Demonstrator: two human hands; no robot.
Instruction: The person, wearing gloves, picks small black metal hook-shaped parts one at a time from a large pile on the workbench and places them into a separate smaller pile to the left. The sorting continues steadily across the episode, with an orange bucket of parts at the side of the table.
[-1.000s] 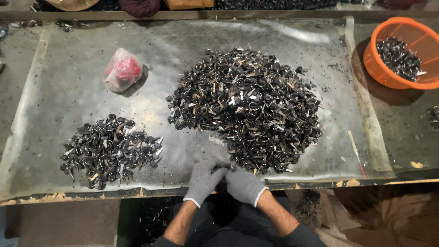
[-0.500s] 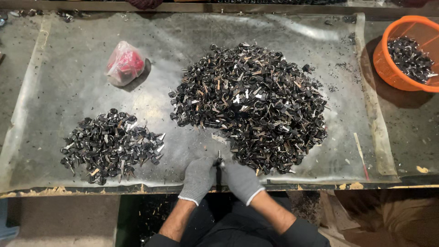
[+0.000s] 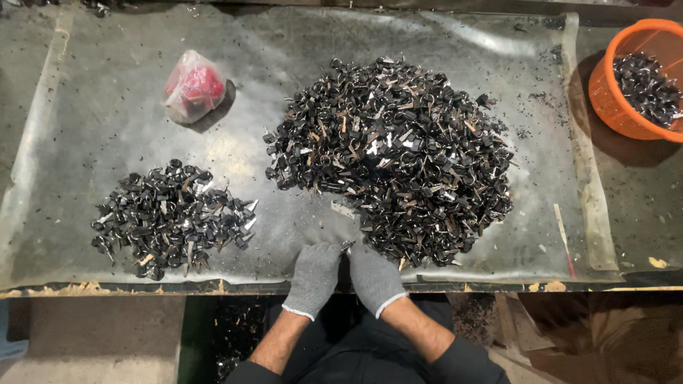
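At the lower centre of the frame, both gloved hands, left hand (image 3: 314,276) and right hand (image 3: 375,276), are pinching one small black part (image 3: 347,246) between closed fingertips; the small pile (image 3: 171,219) at the lower left is looking sorted, while the big heap (image 3: 395,156) at centre is waiting.

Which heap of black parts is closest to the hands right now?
The big heap in the middle of the sheet; its near edge reaches the right hand. The smaller heap lies well off beyond the left hand.

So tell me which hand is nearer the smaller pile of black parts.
Left. The left hand sits just right of the smaller pile; the right hand is farther right, beside the big pile.
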